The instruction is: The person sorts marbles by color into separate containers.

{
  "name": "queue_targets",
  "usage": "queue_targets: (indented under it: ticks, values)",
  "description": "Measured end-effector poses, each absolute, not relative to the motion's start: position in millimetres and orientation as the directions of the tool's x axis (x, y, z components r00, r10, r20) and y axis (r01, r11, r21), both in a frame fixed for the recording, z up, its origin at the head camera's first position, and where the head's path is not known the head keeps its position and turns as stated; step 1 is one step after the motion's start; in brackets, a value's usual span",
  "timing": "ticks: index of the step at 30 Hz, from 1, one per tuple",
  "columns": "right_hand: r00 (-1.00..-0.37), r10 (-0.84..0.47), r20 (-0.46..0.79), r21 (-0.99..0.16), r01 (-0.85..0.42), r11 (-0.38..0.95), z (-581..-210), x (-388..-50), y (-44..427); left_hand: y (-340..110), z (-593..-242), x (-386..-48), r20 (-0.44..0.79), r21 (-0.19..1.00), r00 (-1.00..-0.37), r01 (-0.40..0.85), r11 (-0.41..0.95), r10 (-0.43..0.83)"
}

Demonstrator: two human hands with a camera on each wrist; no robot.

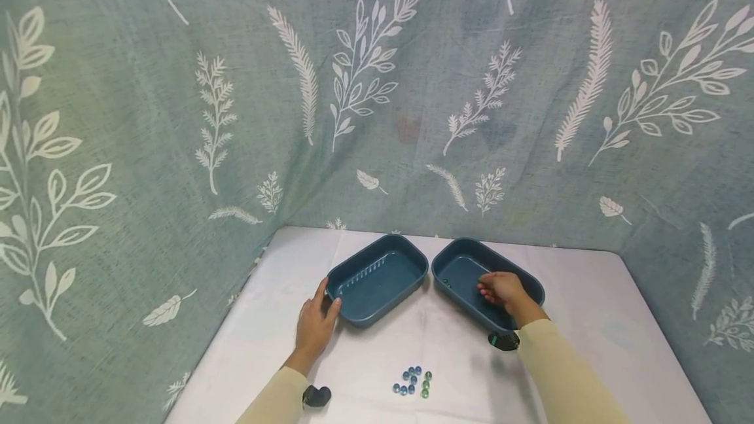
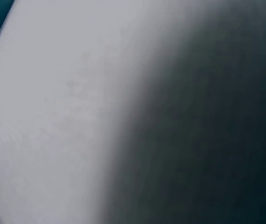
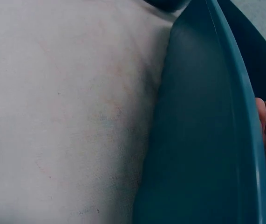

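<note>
Head view, right grip (image 1: 502, 289): pinches seemingly a green bead (image 1: 480, 279) at its ten o'clock, inside right tray (image 1: 462, 271).
Left grip (image 1: 316, 324): relaxed, touching left tray's (image 1: 379, 283) eight o'clock rim.
Bead: likely light, hard, slippery; pinch its sides.

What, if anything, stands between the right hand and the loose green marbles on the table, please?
The right tray's near wall does: the right hand is inside that tray, while the green marbles lie outside it, nearer the person. The blue marbles lie to their left, out of the way.
</note>
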State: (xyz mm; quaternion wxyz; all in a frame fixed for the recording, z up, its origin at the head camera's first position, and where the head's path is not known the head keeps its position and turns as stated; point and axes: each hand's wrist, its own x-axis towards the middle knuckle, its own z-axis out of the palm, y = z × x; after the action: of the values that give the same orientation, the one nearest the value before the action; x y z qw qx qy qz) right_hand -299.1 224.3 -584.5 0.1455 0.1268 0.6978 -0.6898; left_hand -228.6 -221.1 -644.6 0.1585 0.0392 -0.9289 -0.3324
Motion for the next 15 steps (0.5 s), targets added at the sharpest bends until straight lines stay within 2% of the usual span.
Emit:
queue_targets:
  ticks: [7,15]
  values:
    - [-0.916,0.002,-0.4,-0.916,0.4,0.002,-589.1,-301.5,226.3,-225.0,-647.8,-232.2,0.3,0.622,-0.939,0.061,0.781,-0.166]
    - [-0.907,0.051,-0.418,-0.906,0.42,0.051,-591.9,-300.9,222.9,-222.1,-648.4,-231.7,0.311,0.622,-0.934,0.06,0.781,-0.176]
